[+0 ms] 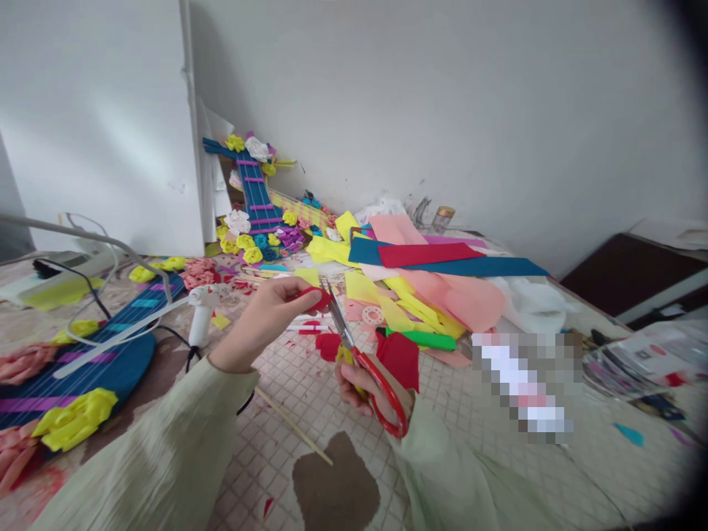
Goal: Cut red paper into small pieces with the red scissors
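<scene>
My left hand [264,322] pinches a small red paper piece [317,297] at mid-table height. My right hand [369,391] grips red-handled scissors [365,361], their blades pointing up at that red piece. More red paper [399,357] lies just behind my right hand. Both sleeves are pale green.
A pile of coloured paper sheets [436,276] covers the table's far middle. A blue guitar-shaped craft [82,369] with paper flowers lies at left, another [257,193] leans on the wall. A white glue gun [200,313] with cables, a wooden stick [293,428] and a green marker [428,340] lie nearby.
</scene>
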Available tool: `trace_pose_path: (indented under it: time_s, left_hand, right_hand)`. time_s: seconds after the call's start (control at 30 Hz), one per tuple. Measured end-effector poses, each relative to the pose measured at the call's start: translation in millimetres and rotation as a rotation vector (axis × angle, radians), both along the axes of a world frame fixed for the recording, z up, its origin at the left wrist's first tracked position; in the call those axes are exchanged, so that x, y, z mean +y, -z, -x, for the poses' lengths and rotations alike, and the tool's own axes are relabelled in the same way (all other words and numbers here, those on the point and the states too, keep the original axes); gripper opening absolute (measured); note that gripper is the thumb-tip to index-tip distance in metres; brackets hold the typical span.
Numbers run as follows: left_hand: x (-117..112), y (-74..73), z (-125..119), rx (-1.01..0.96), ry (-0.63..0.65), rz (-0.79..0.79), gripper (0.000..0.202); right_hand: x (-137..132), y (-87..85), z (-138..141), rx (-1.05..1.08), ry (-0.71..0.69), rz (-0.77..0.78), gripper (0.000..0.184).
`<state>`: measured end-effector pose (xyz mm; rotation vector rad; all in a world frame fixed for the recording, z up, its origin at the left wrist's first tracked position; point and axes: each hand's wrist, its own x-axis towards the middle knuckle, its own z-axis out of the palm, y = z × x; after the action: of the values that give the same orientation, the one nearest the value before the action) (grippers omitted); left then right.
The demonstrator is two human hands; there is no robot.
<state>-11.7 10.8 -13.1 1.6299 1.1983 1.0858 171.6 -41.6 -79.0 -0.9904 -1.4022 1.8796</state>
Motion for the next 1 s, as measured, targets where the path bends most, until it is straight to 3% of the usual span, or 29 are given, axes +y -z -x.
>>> trace_pose_path:
  time_s: [0.6, 1.0]
  left_hand:
    - [0, -0.4, -1, -0.022, -0.006, 0.01, 0.021]
    - [-2, -3.1, -1, -0.034, -0.003, 0.03, 0.021]
  right_hand:
    - [3, 9.6, -3, -0.017, 0.052, -0.018, 0.023]
    - [1, 11.7, -5, -0.031, 0.113, -0.064, 0.026]
